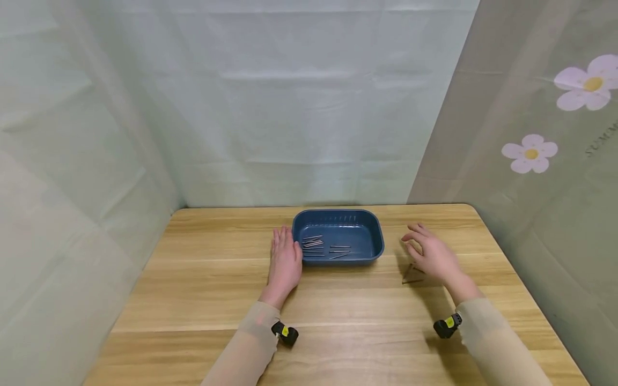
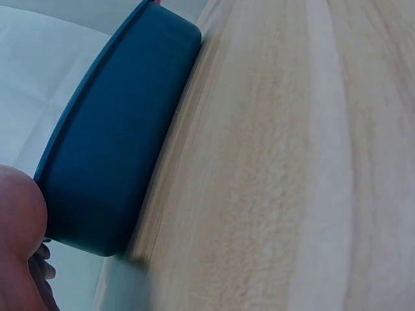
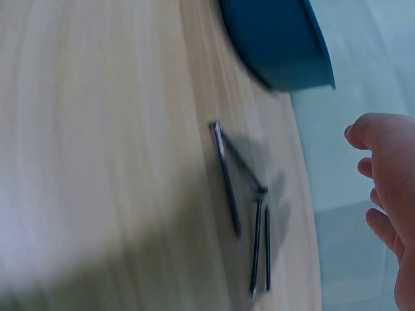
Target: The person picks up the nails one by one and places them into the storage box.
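Note:
A blue tray (image 1: 357,261) stands on the wooden table, with several nails (image 1: 313,244) lying on the left and middle of its floor. Along the tray's left end rests my left hand (image 1: 285,262), fingers extended and the thumb side touching the wall. My right hand (image 1: 432,257) hovers to the right of the tray, fingers loosely bent; no nail shows between them. Below it, several loose nails (image 3: 225,178) lie on the table in a small cluster, partly hidden by the hand in the head view.
The light wooden table (image 1: 357,332) reaches back to a pale curtain (image 1: 289,107). Another hanging with printed flowers (image 1: 531,154) borders the right side. A small black camera sits on each wrist.

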Tool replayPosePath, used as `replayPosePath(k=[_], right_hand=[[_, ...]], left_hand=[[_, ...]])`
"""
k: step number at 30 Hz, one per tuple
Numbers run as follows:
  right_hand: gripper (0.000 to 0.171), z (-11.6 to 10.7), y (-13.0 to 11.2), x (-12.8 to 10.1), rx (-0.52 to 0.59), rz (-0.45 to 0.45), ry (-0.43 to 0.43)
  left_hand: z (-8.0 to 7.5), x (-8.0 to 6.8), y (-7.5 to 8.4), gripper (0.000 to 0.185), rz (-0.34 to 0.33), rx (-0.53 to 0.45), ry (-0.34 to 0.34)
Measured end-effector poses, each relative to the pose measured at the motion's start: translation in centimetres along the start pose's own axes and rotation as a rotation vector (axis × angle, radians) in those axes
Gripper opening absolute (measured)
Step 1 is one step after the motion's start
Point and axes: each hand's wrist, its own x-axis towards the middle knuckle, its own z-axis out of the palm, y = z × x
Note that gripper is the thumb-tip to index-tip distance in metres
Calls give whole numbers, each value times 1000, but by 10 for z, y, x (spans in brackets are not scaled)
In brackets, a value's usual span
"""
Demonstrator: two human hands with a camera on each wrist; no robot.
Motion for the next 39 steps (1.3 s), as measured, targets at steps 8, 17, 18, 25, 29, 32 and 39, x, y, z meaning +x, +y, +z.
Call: replayPosePath(k=[8, 17, 18, 25, 29, 32, 39], right_hand=[[18, -11, 25, -24, -31, 79, -34], [8, -12, 51, -41, -48, 145, -154], [7, -11, 52, -42, -49, 144, -158], [7, -10, 50, -39, -36, 127, -171], [10, -8, 46, -35, -43, 115, -173], [12, -7, 46, -34, -63, 110, -183], [11, -5, 46, -32, -91, 102, -208]], left_hand=[[0, 1, -2, 54, 0, 4, -7], [0, 0, -2, 54, -9, 3, -9], [0, 0, -2, 54, -8, 4, -9], [0, 1, -2, 53, 2, 1, 2], [0, 0, -2, 53, 4, 1, 4], [-1, 1, -2, 54, 2, 3, -2], [-2, 0, -1, 54, -1, 3, -6]])
